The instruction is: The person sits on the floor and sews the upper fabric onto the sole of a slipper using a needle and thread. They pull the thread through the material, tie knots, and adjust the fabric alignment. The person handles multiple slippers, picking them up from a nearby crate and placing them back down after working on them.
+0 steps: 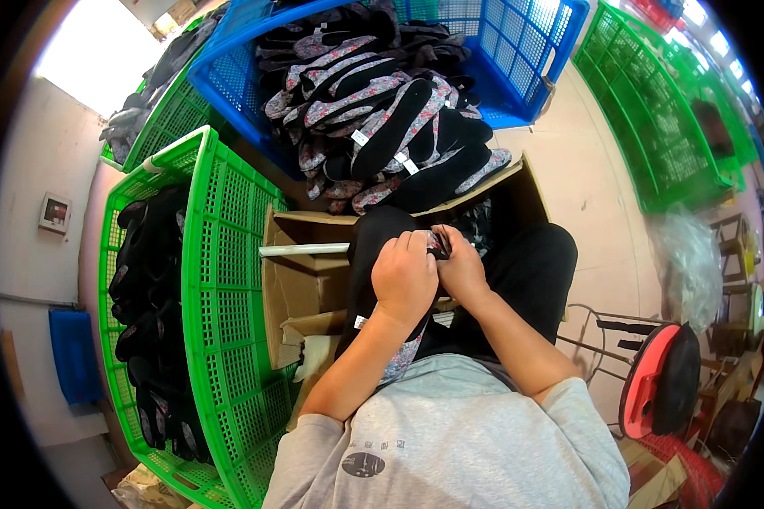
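In front of my lap both hands are closed on a floral-and-black slipper [435,243], most of it hidden by my fingers. My left hand [403,276] grips its left side, and my right hand [463,267] pinches it from the right, close beside the left. Another floral piece [403,356] with a white tag lies on my lap under my left forearm. Beyond my knees, a heap of floral slippers with black soles [390,127] spills from a blue crate [518,51]. A pale rod [304,249] points left from my left knee; whether anything holds it cannot be told.
An open cardboard box [306,280] stands around my knees. Close on the left is a green crate [233,280] of dark slippers. Another green crate [645,110] stands at the far right, near a clear plastic bag [689,263] and a red-and-black stool [654,382].
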`<state>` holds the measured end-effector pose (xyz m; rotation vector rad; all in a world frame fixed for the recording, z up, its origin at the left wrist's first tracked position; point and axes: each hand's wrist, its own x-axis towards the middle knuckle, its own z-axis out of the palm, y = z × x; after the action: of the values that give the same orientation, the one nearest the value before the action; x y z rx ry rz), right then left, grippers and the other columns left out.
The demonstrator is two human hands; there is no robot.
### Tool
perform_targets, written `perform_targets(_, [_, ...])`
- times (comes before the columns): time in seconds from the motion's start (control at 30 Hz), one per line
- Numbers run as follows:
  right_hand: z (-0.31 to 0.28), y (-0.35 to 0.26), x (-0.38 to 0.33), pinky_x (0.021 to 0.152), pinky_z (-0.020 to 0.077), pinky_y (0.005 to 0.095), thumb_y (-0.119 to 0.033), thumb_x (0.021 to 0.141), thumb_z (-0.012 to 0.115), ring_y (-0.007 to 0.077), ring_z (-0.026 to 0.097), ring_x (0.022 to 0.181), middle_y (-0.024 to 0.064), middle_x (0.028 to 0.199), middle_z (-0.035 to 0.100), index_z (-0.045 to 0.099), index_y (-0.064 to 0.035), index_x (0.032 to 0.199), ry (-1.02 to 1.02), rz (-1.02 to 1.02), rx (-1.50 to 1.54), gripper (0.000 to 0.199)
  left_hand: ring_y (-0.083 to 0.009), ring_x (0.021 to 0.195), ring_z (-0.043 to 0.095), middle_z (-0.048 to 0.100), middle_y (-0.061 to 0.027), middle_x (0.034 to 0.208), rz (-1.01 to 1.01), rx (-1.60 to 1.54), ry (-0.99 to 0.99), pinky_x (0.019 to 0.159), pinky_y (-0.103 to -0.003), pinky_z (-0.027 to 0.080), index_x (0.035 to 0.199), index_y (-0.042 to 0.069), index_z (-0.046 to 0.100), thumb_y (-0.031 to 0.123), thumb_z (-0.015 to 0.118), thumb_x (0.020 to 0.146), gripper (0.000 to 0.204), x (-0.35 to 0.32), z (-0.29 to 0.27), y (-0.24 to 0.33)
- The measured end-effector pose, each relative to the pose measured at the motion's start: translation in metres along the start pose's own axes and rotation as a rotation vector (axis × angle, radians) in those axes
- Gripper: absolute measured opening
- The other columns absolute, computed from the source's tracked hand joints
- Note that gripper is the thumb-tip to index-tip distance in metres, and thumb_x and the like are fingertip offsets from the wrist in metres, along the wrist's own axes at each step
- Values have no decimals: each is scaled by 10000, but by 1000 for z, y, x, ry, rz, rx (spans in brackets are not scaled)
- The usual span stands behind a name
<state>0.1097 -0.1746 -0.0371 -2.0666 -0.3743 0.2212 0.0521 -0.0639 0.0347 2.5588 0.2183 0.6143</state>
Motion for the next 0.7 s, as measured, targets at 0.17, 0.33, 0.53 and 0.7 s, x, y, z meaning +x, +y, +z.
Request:
perform_targets(0.17, [-6, 12, 6, 892, 505, 393, 21, 701, 650, 339, 630, 1025, 149, 1120, 680, 622, -57, 1190, -8, -86, 66, 496, -312, 954, 572, 616, -102, 1051, 101, 106, 19, 805, -406, 477, 1089, 35, 657, -44, 634, 641, 456, 1, -2, -16])
perform_targets(0.33, [-16, 11, 8, 821, 514, 347, 57, 708, 660, 288, 653, 897, 131, 1014, 709, 688, -40, 1074, -33, -108, 189, 380, -298, 968, 574, 622, -106, 1063, 185, 108, -37, 814, -398, 468, 1137, -1, 643, -5, 626, 674, 464, -7, 12, -28])
perform_targets(0.53, [-50, -22, 1, 745, 498, 302, 84, 699, 659, 206, 637, 807, 104, 855, 690, 697, -24, 1026, -165, -167, 222, 346, -328, 937, 588, 626, -158, 1044, 319, -40, -47, 834, -395, 496, 1111, -56, 635, -45, 623, 610, 502, -7, -8, -27])
perform_targets(0.7, [-73, -51, -11, 703, 484, 290, 137, 629, 582, 212, 631, 729, 123, 796, 670, 686, 18, 986, -400, -314, 220, 390, -270, 820, 580, 614, -123, 973, 564, -13, -77, 730, -358, 505, 1044, -57, 653, 27, 620, 696, 360, -17, -36, -35])
